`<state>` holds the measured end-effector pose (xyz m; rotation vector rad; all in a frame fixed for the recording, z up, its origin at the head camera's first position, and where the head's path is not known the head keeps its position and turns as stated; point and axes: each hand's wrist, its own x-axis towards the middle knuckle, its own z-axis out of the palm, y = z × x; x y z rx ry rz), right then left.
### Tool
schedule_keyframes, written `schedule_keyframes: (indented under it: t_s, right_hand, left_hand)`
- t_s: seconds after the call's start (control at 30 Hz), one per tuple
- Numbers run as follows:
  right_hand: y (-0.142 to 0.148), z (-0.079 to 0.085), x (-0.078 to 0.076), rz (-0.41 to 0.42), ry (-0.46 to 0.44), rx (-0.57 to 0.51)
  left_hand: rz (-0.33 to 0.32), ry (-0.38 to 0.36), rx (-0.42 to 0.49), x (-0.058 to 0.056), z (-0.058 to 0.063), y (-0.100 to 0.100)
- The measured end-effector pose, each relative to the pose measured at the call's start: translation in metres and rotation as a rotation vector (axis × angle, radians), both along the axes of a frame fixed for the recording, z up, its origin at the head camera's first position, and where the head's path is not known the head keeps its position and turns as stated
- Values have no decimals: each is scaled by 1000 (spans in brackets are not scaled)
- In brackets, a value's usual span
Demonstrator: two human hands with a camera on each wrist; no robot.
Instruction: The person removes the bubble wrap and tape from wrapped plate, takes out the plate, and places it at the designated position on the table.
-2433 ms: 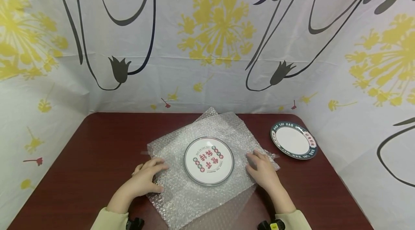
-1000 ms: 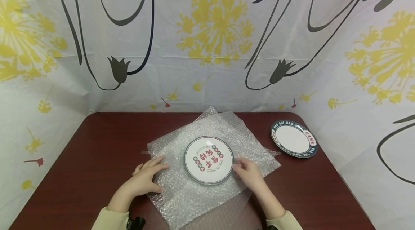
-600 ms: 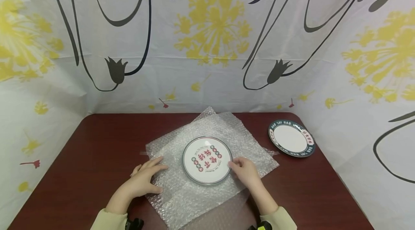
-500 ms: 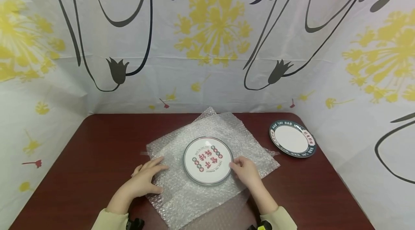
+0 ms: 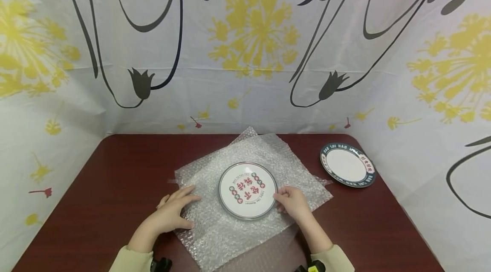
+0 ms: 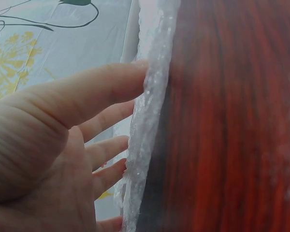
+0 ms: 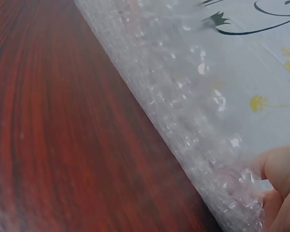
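Note:
A round white plate (image 5: 247, 191) with red characters and a dark rim line lies on a sheet of bubble wrap (image 5: 215, 238) in the head view. My right hand (image 5: 295, 204) is at the plate's right edge, its thumb and curled fingers pinching the rim. Most of its fingertips are hidden. On the wrap's left edge rests my left hand (image 5: 170, 213), fingers spread and fairly straight. In the left wrist view, the thumb of my left hand (image 6: 63, 125) touches the wrap. Only part of my right hand (image 7: 282, 186) shows in the right wrist view, beyond the bubble wrap (image 7: 183, 111).
A second plate (image 5: 348, 165), white with a dark green lettered rim, lies at the back right of the dark red wooden table (image 5: 92, 191). Behind the table hangs a white cloth (image 5: 165, 114) with flower prints. Another layer of wrap sticks out underneath the top sheet.
My right hand has moved left from the wrap's right side to the plate's edge and taken hold of its rim. The left hand stays where it was.

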<state>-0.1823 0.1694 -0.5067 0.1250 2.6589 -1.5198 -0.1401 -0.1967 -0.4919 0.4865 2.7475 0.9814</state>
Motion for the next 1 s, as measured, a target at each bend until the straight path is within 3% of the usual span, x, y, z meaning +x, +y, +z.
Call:
schedule_keyframes:
  t_s: [0.53,0.8,1.0]
  right_hand:
    - [2,1,-1,16,-33,-97]
    - [10,5,-1,59,-68,-216]
    - [21,8,-3,95,-97,-239]
  left_hand:
    - [9,-11,2,-1,-2,0]
    - [4,-2,4,-1,-1,1]
    - [4,-2,8,0,-1,1]
